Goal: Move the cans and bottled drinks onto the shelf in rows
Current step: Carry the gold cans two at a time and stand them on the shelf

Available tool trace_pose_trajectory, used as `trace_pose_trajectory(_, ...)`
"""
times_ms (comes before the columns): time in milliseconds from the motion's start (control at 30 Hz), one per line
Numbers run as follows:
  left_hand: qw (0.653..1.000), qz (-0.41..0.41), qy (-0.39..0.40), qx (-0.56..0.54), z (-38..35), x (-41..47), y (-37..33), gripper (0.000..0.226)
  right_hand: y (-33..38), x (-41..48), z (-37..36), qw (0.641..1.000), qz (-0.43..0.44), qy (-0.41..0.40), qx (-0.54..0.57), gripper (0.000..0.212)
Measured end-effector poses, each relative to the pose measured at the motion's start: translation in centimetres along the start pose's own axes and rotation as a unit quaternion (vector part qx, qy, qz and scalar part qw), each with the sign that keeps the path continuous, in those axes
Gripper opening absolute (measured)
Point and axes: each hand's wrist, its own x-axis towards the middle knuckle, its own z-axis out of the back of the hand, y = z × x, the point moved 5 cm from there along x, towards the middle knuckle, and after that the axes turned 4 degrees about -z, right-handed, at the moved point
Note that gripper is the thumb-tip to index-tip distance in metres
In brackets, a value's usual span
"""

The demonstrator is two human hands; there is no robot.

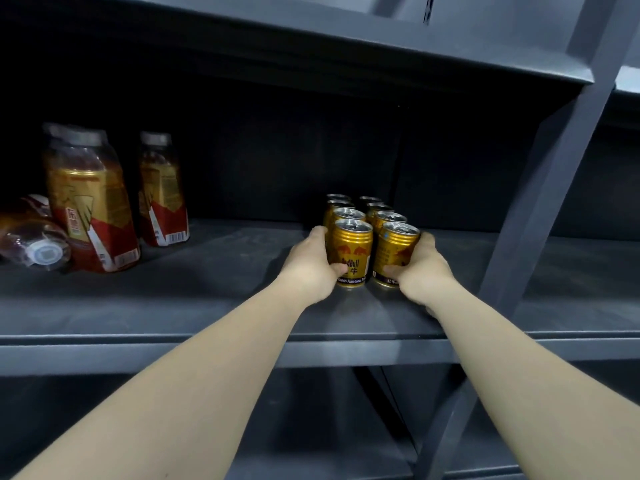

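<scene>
Placing step. Left hand (309, 268) gripped front-left Red Bull can (351, 252), right hand (421, 271) gripped front-right can (394, 259), both on shelf (207, 306), heading two rows. Next, probably: release without toppling.

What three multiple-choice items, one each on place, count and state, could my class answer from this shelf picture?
1. Where do the gold cans stand relative to the upright bottles?
A. To their left
B. To their right
C. On the shelf below

2. How many gold cans show?
A. Four
B. Six
C. Eight

3. What are the left hand and right hand doing?
A. Each grips one of the gold cans
B. Both rest open on the shelf
C. Both hold one bottle

Key: 1 B, the cans share the shelf with the bottles, further right. 2 C, two rows of four. 3 A, each hand wraps around one of the front two cans.
</scene>
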Motion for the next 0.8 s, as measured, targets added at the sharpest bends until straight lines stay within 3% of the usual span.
trace_pose_trajectory(533,0.998,-0.010,-0.025,0.055,0.6,-0.3,-0.3,0.064,-0.2,-0.7,0.2,1.000,0.009,0.017,-0.020,0.071)
trace_pose_trajectory(800,0.976,-0.042,-0.006,0.215,4.3,-3.0,0.9,0.068,1.1,-4.5,-0.8,0.990,0.083,0.019,-0.110,0.081)
